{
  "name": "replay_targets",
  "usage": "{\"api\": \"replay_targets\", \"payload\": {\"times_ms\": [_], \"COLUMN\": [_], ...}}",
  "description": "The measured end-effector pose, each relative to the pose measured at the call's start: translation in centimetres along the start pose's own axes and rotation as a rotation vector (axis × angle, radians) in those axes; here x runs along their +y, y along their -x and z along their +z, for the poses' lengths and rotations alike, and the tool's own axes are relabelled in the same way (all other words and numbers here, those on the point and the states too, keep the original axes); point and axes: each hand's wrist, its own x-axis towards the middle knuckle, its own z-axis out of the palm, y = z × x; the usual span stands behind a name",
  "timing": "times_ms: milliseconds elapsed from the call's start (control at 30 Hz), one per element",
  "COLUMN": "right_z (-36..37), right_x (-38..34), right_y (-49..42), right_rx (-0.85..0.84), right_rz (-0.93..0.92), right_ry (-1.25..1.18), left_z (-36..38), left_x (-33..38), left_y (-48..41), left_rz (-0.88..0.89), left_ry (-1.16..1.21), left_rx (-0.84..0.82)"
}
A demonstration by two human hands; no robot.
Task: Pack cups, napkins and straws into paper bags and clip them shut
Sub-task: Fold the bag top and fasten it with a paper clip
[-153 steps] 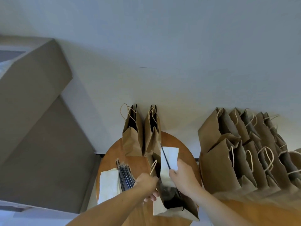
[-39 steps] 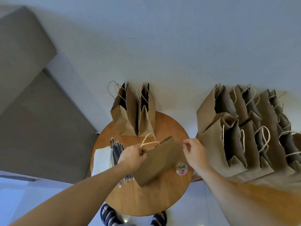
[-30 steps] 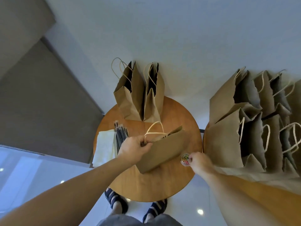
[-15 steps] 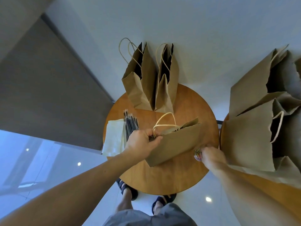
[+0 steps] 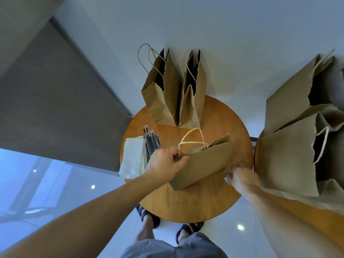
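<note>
A brown paper bag leans over on the round wooden table. My left hand pinches its top edge flat beside the rope handles. My right hand rests at the table's right edge, fingers curled over a small tub of coloured clips, which is mostly hidden. A stack of white napkins and a bundle of wrapped black straws lie on the table's left side. The bag's contents are hidden.
Two open paper bags stand upright at the table's far edge against the wall. Several more open bags crowd a second wooden surface on the right. My sandalled feet show below the table's near edge.
My right hand came down from the bag's top to the clip tub at the table's right edge. My left hand kept its pinch on the bag. The view tilted downward.
</note>
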Motion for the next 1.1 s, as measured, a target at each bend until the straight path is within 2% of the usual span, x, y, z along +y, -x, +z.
{"api": "replay_targets", "payload": {"times_ms": [167, 367, 767, 967, 1100], "right_z": [0.0, 0.2, -0.1, 0.1, -0.5], "right_x": [-0.1, 0.0, 0.7, 1.1, 0.8], "right_y": [-0.2, -0.2, 0.3, 0.5, 1.3], "right_rx": [0.044, 0.026, 0.069, 0.02, 0.075], "right_rz": [-0.029, -0.045, -0.11, -0.088, -0.039], "right_ry": [-0.049, 0.032, 0.023, -0.019, -0.17], "left_z": [0.1, 0.1, 0.2, 0.1, 0.2], "left_x": [0.0, -0.3, -0.1, 0.2, 0.3], "left_y": [-0.1, -0.1, -0.1, -0.1, -0.1], "left_rz": [0.001, -0.002, 0.002, -0.003, 0.005], "left_ry": [-0.01, -0.01, -0.028, -0.031, -0.051], "left_rx": [-0.007, -0.014, -0.013, -0.011, -0.002]}}
